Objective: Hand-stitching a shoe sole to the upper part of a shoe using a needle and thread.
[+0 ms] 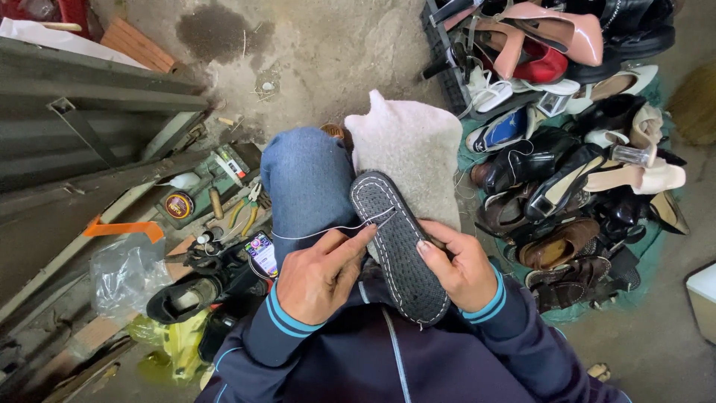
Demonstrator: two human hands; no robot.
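Held a dark shoe sole (399,246) tight in right hand (464,269); pinched white thread (328,230) with left hand (321,275), beside shoe pile (574,186).

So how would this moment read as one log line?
left hand: pulling white thread | right hand: gripping dark stitched shoe sole | sole on lap

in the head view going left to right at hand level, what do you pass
clear plastic bag → phone with lit screen → left hand → dark stitched shoe sole → right hand → brown leather shoe

Sole (399,246) on lap, shoe pile (574,172) right, tools (224,201) left.
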